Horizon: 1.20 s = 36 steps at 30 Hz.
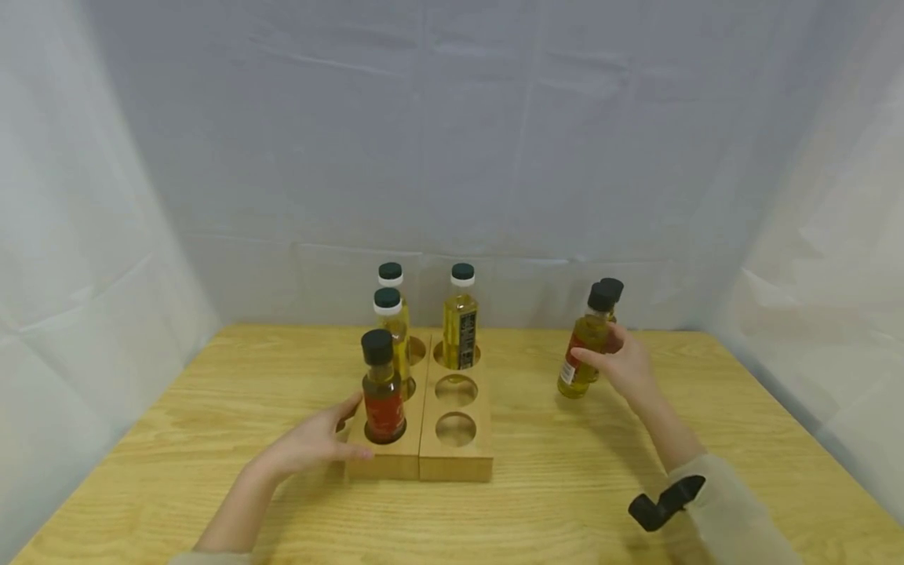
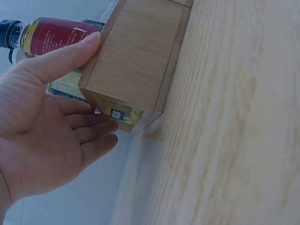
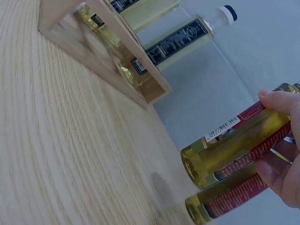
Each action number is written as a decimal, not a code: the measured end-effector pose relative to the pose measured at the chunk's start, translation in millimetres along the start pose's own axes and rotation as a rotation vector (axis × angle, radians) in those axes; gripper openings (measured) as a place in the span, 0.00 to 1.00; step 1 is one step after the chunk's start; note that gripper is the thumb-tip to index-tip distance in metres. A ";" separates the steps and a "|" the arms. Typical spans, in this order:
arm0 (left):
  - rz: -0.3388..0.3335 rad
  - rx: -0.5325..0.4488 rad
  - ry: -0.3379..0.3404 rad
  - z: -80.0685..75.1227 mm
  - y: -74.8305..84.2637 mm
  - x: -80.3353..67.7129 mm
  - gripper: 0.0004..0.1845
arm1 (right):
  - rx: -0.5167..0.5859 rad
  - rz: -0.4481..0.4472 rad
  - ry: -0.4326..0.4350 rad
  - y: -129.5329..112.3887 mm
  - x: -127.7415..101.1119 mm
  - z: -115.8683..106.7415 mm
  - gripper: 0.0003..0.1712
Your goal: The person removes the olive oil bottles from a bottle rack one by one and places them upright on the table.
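Note:
My right hand (image 1: 625,365) grips a red-labelled, black-capped oil bottle (image 1: 581,345), thumb on one side and fingers on the other. The bottle leans a little; its glass base shows in the right wrist view. Just behind it is a second red-labelled bottle (image 3: 229,199), mostly hidden in the head view. My left hand (image 1: 311,443) touches the front left corner of a two-part wooden bottle rack (image 1: 455,469), thumb along the front edge, fingers loosely extended by the open left side. A red-labelled bottle (image 1: 384,408) stands in the rack's front left hole beside this hand.
Two green-capped bottles of pale oil, one nearer (image 1: 394,333) and one behind (image 1: 391,275), stand in the left rack part. Another green-capped bottle (image 1: 461,329) fills the right part's back hole. White sheeting (image 1: 452,157) encloses the wooden table (image 1: 551,486) at the back and sides.

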<state>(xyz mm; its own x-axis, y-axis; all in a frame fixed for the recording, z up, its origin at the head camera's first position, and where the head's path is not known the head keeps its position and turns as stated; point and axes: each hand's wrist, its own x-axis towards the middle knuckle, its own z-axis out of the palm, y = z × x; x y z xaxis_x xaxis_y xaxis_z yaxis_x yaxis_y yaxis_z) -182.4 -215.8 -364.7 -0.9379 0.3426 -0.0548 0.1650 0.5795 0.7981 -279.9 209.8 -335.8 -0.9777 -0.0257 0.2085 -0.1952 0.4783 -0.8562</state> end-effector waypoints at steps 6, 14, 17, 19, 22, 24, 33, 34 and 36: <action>-0.001 -0.018 0.006 -0.4 -0.6 0.7 0.55 | -0.017 0.012 0.014 7.4 -2.6 -11.7 0.45; 0.003 -0.007 -0.002 -0.7 0.7 -0.5 0.54 | -0.039 0.018 0.022 21.6 -2.4 -20.2 0.46; -0.002 -0.005 0.003 -0.7 0.8 -0.4 0.55 | -0.040 0.025 0.016 24.8 -3.3 -22.0 0.46; -0.006 -0.001 0.008 -0.7 0.7 -0.2 0.55 | -0.034 0.030 0.019 26.2 -4.8 -22.9 0.45; -0.002 0.006 0.009 -0.5 0.6 -0.3 0.55 | -0.032 0.034 0.032 28.8 -6.4 -23.8 0.45; -0.001 0.006 0.008 -0.4 0.2 -0.6 0.55 | -0.030 0.032 0.041 31.6 -6.7 -24.1 0.44; 0.010 0.008 0.007 -0.7 -0.4 -1.0 0.55 | -0.044 0.018 0.031 43.4 -4.0 -29.9 0.44; 0.014 0.013 0.007 -0.9 -0.4 -0.8 0.54 | -0.045 0.018 0.031 43.4 -4.1 -30.6 0.43; 0.019 0.019 0.007 -1.0 0.1 -0.6 0.54 | -0.043 0.016 0.029 43.5 -4.0 -32.1 0.42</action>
<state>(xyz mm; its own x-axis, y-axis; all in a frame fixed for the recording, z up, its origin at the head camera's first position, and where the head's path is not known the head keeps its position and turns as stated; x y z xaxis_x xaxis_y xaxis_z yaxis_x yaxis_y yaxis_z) -182.1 -216.8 -364.0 -0.9365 0.3489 -0.0352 0.1889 0.5865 0.7876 -282.0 258.9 -358.7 -0.9778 0.0074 0.2096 -0.1758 0.5158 -0.8385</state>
